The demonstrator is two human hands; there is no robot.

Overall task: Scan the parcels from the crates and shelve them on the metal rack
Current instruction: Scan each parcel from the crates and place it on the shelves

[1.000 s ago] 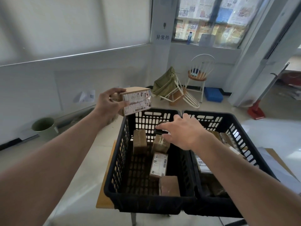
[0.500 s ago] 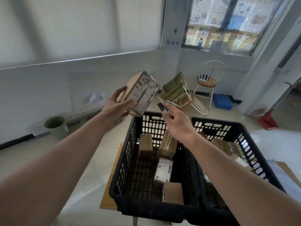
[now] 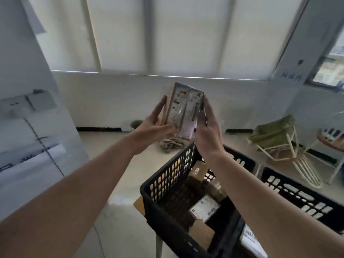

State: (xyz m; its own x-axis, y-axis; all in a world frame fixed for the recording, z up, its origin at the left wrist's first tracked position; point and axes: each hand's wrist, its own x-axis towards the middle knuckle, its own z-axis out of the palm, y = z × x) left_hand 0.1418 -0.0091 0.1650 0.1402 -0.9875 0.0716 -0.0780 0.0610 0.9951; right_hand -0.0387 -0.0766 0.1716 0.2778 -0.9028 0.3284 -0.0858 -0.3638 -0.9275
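Note:
I hold a small brown parcel upright in front of me, its white label facing me. My left hand grips its left side and lower front, fingers along the edge. My right hand lies against the right edge, holding a small dark scanner between its fingers and the parcel. Below stands a black plastic crate with several parcels inside, one labelled and one plain brown. A second black crate sits to its right. No metal rack is in view.
The crates rest on a small wooden table. A tipped white chair with green cloth lies at the right. A green bucket and a rag are by the far wall. A white panel with a socket stands on the left.
My view has swung left and up. The parcel has been turned upright, and my right hand has come up from the crate with the scanner to the parcel's right edge.

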